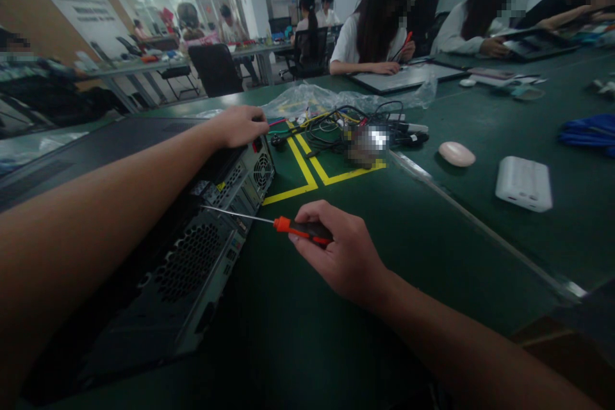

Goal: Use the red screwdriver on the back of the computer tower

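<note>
Right hand (343, 250) grips screwdriver (283, 225), shaft against computer case (192, 262); left hand (243, 125), fingers curled, rests on case edge. Green table (298, 314); black chair (215, 70) beyond.

Screwdriver (307, 230): orange-red and black handle, silvery shaft. Computer case (100, 157) black, rear panel (246, 191) grey, honeycomb-patterned vent (189, 262). Tabletop (408, 243) dark green, yellow tape lines (291, 194). Cables (331, 134) mostly black, some red and yellow. Oval object (457, 154) pale pink, boxy device (523, 184) white, bundle (589, 131) at right edge blue. Co-worker's shirt (350, 45) white.
</note>
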The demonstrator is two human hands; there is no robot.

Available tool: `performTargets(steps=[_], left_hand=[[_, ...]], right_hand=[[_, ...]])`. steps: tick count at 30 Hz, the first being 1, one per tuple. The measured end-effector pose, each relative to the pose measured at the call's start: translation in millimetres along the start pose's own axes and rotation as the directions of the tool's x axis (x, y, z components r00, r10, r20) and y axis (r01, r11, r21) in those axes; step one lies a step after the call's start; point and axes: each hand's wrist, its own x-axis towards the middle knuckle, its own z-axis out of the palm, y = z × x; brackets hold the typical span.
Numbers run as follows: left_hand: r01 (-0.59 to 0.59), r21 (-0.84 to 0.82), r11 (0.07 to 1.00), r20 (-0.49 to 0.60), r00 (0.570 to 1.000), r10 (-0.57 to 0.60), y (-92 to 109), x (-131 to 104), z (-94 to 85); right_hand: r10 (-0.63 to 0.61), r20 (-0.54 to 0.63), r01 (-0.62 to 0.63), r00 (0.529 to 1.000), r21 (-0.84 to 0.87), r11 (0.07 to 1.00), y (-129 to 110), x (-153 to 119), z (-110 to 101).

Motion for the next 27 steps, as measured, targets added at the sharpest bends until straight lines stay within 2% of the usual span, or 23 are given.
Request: performTargets(steps=[9, 19, 27], left_hand=[[-0.006, 0.002, 1.0, 0.004, 1.0, 0.006, 0.8, 0.2, -0.1], [-0.016, 0.007, 1.0, -0.031, 0.999, 0.016, -4.5, 3.4, 3.0], [-0.008, 0.008, 1.0, -0.022, 1.0, 0.008, -1.1, 1.7, 1.4]], right_hand=[[-0.057, -0.093, 0.055, 0.994, -0.019, 0.998, -0.7, 0.4, -0.4], [-0.067, -0.022, 0.067, 0.998, 0.043, 0.997, 0.3, -0.3, 0.4], [-0.073, -0.034, 0.074, 0.997, 0.032, 0.997, 4.1, -1.5, 4.3]])
